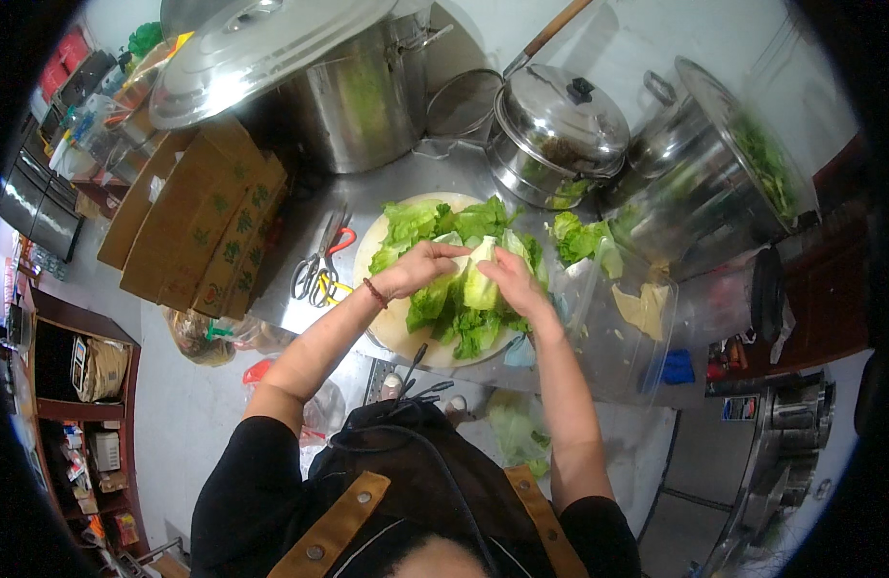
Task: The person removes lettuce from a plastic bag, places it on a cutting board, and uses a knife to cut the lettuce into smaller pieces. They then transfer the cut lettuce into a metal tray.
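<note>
A pale green lettuce heart (482, 285) stands between my hands, its white base pointing away from me. My right hand (518, 280) grips its right side with thumb and fingers. On the other side my left hand (424, 269) pinches a leaf at the heart's edge; its fingertips are partly hidden. Beneath both hands, loose lettuce leaves (467, 339) spread over a round cutting board (390, 329). Another lettuce piece (578, 237) lies just right of the board.
Several scissors (318, 271) lie left of the board, near a cardboard box (199, 231). Behind stand a large stockpot (365, 101), a lidded steamer pot (564, 115) and a wire strainer (466, 105). A clear plastic container (611, 354) holding scraps sits at the table's right edge.
</note>
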Demonstrator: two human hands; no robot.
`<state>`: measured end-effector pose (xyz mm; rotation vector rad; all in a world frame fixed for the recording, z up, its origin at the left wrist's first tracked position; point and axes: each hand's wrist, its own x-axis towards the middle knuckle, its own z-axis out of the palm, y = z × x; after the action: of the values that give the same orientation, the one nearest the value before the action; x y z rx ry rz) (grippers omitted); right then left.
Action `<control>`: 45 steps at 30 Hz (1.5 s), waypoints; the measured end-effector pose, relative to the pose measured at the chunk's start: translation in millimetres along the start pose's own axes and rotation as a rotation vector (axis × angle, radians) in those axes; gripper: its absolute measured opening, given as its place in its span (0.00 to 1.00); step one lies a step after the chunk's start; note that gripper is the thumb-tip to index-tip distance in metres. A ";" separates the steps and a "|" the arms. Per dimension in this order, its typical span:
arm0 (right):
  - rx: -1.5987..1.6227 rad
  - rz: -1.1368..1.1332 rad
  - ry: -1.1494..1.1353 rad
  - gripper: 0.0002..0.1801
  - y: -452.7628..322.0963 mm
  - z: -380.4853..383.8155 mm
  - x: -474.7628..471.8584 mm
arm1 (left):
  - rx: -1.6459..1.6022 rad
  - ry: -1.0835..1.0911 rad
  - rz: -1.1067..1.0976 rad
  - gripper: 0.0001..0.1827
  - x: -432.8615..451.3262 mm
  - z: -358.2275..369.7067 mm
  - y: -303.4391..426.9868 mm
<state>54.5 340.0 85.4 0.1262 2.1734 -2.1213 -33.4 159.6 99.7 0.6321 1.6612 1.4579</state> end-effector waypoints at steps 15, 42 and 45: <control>0.596 0.148 0.153 0.22 29.1 -16.5 -31.0 | 0.835 0.179 0.201 0.18 27.8 -16.6 -28.5; 0.202 0.551 1.198 0.08 530.1 34.4 -518.1 | 0.729 0.293 0.227 0.12 43.4 -3.6 -95.6; 0.298 0.526 1.364 0.06 495.8 0.4 -478.5 | 0.825 0.349 0.250 0.13 34.5 -7.8 -101.4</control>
<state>593.5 357.6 -343.5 2.4018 1.6934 -2.1408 -44.1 162.2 -7.2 1.1003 2.5588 1.0331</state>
